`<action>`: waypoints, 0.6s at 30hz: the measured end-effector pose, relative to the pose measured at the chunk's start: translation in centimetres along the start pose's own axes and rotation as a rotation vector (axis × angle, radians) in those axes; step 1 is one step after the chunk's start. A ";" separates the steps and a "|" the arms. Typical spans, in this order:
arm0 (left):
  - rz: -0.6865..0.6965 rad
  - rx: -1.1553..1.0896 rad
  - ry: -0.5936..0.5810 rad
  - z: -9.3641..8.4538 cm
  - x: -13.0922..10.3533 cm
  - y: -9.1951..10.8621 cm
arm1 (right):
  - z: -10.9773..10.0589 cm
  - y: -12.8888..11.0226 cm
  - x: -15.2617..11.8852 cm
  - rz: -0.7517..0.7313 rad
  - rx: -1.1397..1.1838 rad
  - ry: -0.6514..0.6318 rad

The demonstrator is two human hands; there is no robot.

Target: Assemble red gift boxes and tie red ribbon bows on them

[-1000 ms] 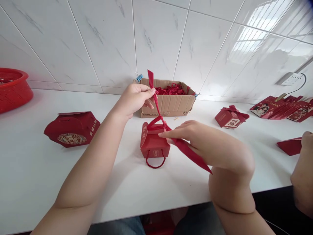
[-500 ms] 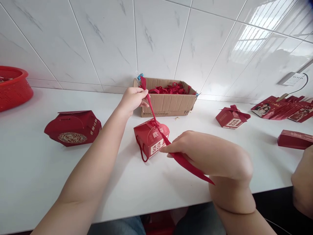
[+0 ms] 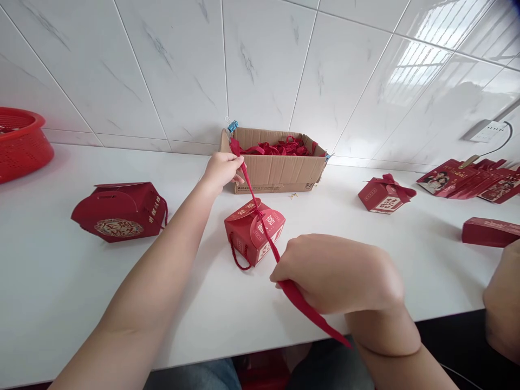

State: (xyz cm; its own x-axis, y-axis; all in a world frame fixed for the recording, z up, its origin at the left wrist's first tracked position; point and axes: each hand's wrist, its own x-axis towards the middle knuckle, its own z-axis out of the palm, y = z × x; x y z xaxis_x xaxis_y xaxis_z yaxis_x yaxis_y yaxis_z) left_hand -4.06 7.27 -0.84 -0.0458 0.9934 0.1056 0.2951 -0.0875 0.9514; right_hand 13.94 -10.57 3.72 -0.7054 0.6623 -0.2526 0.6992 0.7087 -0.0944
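A small red gift box [image 3: 254, 233] with pale printed characters stands tilted toward me in the middle of the table. A red ribbon [image 3: 266, 230] crosses its top, where it looks knotted, and is stretched in a line between my hands. Behind the box, my left hand [image 3: 223, 170] pinches the far end of the ribbon. Nearer to me, my right hand [image 3: 325, 271] is closed round the other end, whose tail hangs below the fist toward the table edge. A twisted red cord handle [image 3: 239, 262] droops from the box's left side.
An open cardboard box [image 3: 280, 173] full of red ribbons stands against the tiled wall. On the left are a larger red box [image 3: 122, 214] and a red basket [image 3: 24, 143]. A bowed red box [image 3: 385, 194], flat red cartons [image 3: 455, 177] and another person's arm [image 3: 504, 303] are on the right.
My right hand has moved down toward me, pulling the ribbon taut, and its fingers have closed further. My left hand has dropped slightly. The gift box has turned and shifted a little right.
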 end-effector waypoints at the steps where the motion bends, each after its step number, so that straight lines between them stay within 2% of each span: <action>1: -0.001 0.004 0.000 0.0 0.1 -0.1 | 0.0 -0.1 0.3 -0.023 -0.017 -0.057; 3: -0.001 0.012 0.001 0.0 0.2 -0.3 | 0.0 -0.3 0.9 -0.066 -0.030 -0.155; 5: 0.001 0.019 0.003 -0.1 0.3 -0.5 | 0.1 -0.4 1.5 -0.094 -0.013 -0.201; 9: 0.000 0.032 0.015 0.0 0.5 -1.0 | 0.3 -0.5 2.7 -0.126 0.035 -0.265; 14: -0.008 0.058 0.028 0.2 0.8 -1.5 | 0.6 -0.5 3.6 -0.088 0.100 -0.370; 18: -0.007 0.076 0.018 0.4 1.2 -2.1 | 0.6 -0.6 3.9 -0.123 0.121 -0.400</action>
State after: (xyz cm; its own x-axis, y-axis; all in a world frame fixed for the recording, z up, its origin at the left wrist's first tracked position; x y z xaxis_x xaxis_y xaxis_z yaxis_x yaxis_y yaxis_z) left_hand -4.38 8.63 -2.80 -0.0655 0.9923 0.1047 0.3661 -0.0737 0.9277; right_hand 10.87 -8.55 2.23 -0.7003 0.4111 -0.5835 0.6382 0.7269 -0.2537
